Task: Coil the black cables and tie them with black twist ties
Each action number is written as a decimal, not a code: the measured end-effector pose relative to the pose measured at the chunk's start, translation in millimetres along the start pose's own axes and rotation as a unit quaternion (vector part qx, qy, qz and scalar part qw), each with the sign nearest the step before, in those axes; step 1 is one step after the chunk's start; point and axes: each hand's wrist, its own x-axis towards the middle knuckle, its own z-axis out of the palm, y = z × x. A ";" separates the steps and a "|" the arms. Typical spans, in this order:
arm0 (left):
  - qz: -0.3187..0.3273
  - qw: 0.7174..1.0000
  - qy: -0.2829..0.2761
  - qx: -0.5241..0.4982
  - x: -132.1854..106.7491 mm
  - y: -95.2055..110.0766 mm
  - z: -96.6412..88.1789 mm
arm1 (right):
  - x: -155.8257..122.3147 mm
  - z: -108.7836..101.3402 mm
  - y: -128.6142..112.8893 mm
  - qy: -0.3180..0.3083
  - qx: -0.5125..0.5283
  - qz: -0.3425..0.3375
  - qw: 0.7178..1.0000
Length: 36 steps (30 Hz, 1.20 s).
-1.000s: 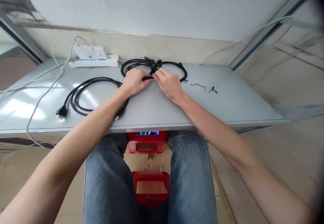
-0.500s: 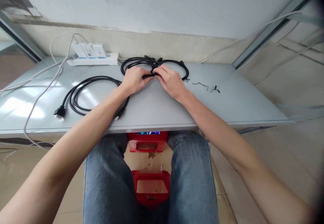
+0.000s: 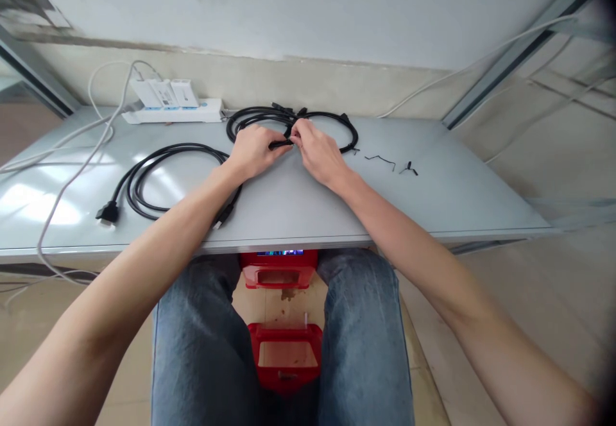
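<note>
Toward the back of the table, my left hand [image 3: 255, 150] is closed on a stretch of black cable [image 3: 280, 144]. My right hand [image 3: 320, 151] meets it from the other side, thumb and fingertips pinched at the cable's end; what lies between them is too small to make out. Just beyond my hands is a coiled black cable [image 3: 235, 118], and another loop of black cable [image 3: 355, 136] curves out to the right. A loosely coiled black cable with an HDMI-like plug [image 3: 108, 213] lies by my left forearm. Its other plug [image 3: 222, 215] is near the front edge.
Thin black ties [image 3: 381, 159] and a small bent black piece [image 3: 409, 169] lie on the grey table [image 3: 462, 188] at right. A white power strip [image 3: 178, 115] with white chargers [image 3: 163, 93] stands at back left, white cords trailing from it. Red stools [image 3: 279, 276] are below.
My right fingertips have drawn slightly up and closed into a tighter pinch. My left hand keeps its grip on the cable. The whole view has shifted slightly.
</note>
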 end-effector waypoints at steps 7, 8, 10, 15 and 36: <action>0.007 1.000 -0.018 -0.003 -0.5 -1.6 1.7 | -1.4 -6.1 -2.1 -0.033 0.008 -0.004 0.999; 0.009 1.000 -0.020 -0.002 -0.9 -1.1 1.6 | -1.5 -7.6 -3.5 -0.035 0.012 -0.006 0.999; 0.013 1.000 -0.025 0.005 -1.6 0.4 1.0 | -1.2 -9.3 -6.3 -0.038 0.022 0.000 0.999; 0.012 0.999 -0.037 0.031 -1.6 1.7 -0.2 | 2.7 -5.2 -10.0 -0.025 0.117 0.081 0.990; 0.022 1.000 -0.016 0.002 -1.4 1.7 -2.3 | -1.6 -9.4 -10.2 -0.012 0.175 0.089 0.981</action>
